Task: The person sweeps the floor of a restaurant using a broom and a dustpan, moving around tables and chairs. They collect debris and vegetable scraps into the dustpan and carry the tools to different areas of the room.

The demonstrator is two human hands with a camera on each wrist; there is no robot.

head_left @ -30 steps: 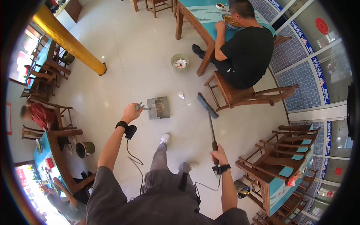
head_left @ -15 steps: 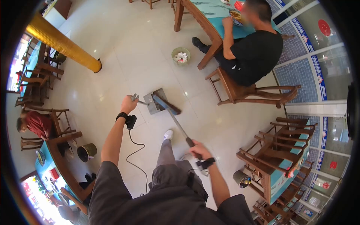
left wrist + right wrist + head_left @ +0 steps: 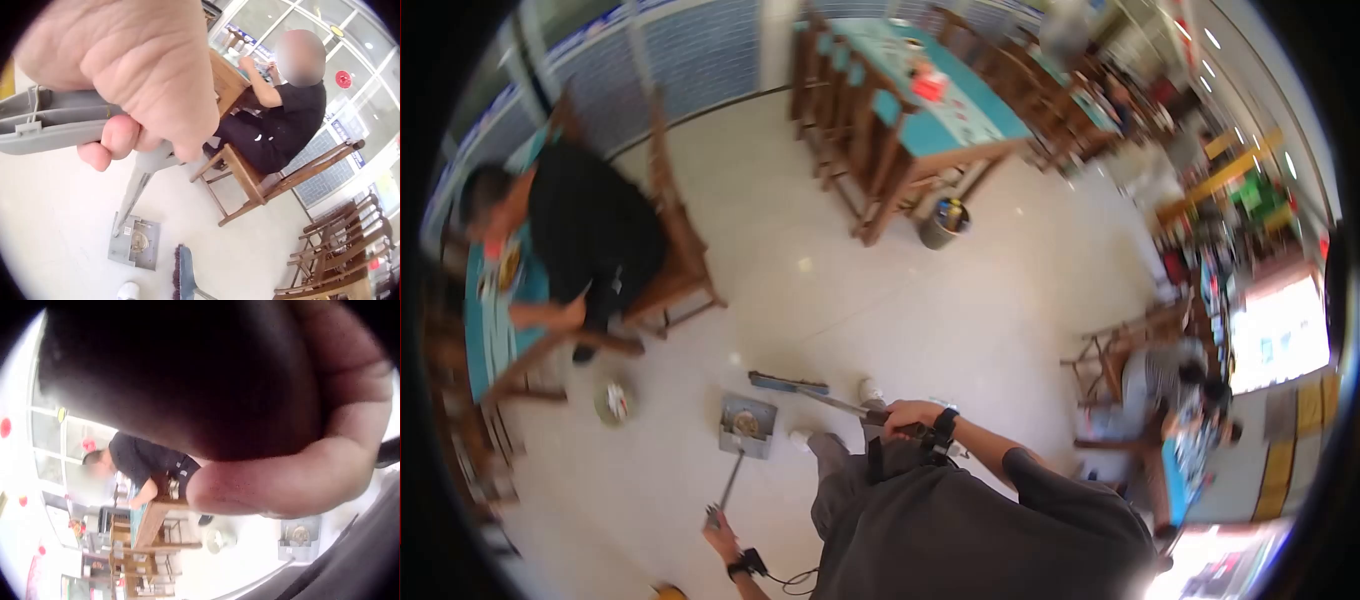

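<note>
My left hand (image 3: 722, 538) grips the grey handle (image 3: 62, 119) of a long-handled dustpan (image 3: 746, 448). The pan stands on the floor with light debris inside it. In my right hand (image 3: 912, 416) is the dark grip of a broom, its fingers and thumb curled round it in the right wrist view. The broom head (image 3: 788, 383), blue-grey with dark bristles, is at floor level beside the dustpan, near my white shoes (image 3: 870, 390). In the left wrist view the broom head (image 3: 185, 272) lies just right of the pan, apart from it.
A seated person in black (image 3: 595, 215) eats at a turquoise-topped table (image 3: 495, 345) on the left. A waste bin (image 3: 613, 402) with tissues stands near that table. Ahead is another table (image 3: 940, 135) with chairs and a bin (image 3: 945, 222). More people sit at the right.
My view has turned to the right. The broom head, over the dustpan half a second ago, is now beside it. The scrap of white paper on the floor is gone from view.
</note>
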